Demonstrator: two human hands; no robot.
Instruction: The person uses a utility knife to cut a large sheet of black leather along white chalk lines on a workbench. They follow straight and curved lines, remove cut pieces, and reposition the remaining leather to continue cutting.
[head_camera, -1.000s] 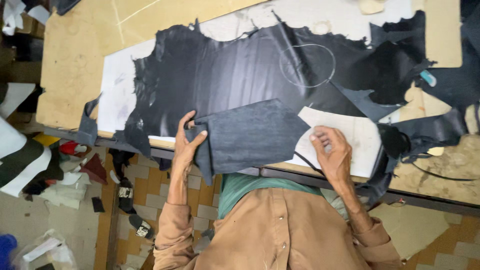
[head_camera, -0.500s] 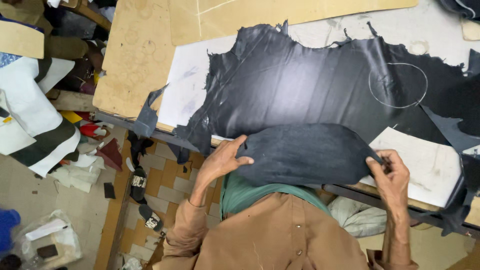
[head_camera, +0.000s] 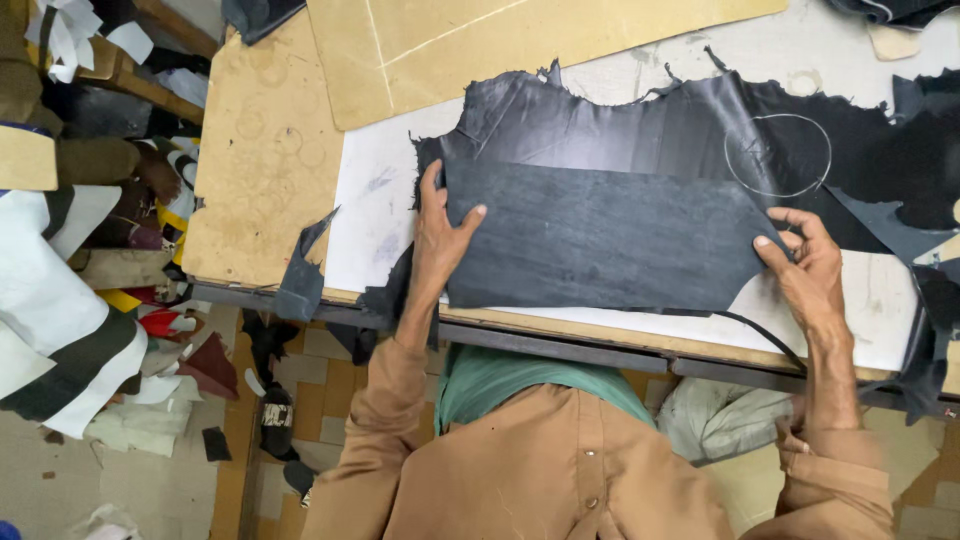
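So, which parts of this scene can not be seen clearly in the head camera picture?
- The black leather hide: its near part lies under the folded-over flap; its right end is cut off by the picture's edge.
- Left hand: the palm is turned down onto the flap, hidden.
- Right hand: whether its fingertips pinch or only press the flap's edge is unclear.
- The table: its far side runs beyond the top edge.
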